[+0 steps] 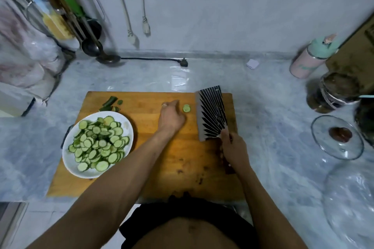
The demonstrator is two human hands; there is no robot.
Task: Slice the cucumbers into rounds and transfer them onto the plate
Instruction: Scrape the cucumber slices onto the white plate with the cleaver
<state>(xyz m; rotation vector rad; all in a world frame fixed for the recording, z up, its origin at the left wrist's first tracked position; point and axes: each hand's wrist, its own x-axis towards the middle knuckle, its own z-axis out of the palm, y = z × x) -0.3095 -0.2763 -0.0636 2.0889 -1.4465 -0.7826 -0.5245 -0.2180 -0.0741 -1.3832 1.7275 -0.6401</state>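
Note:
A white plate (69,157) heaped with several cucumber rounds (99,139) sits on the left of a wooden cutting board (153,159). One loose cucumber round (186,108) lies near the board's far edge. My left hand (171,116) rests on the board just left of that round, fingers loosely curled, holding nothing that shows. My right hand (232,145) grips the handle of a patterned cleaver (211,112), whose blade lies tilted just right of the loose round. Dark green cucumber ends (110,104) lie at the board's far left, behind the plate.
A marble counter (273,107) surrounds the board. At right stand a glass lid (337,137), a dark jar (334,93) and a pink bottle with a mint cap (309,60). Ladles (95,46) hang at far left; a black plug (183,62) lies by the wall.

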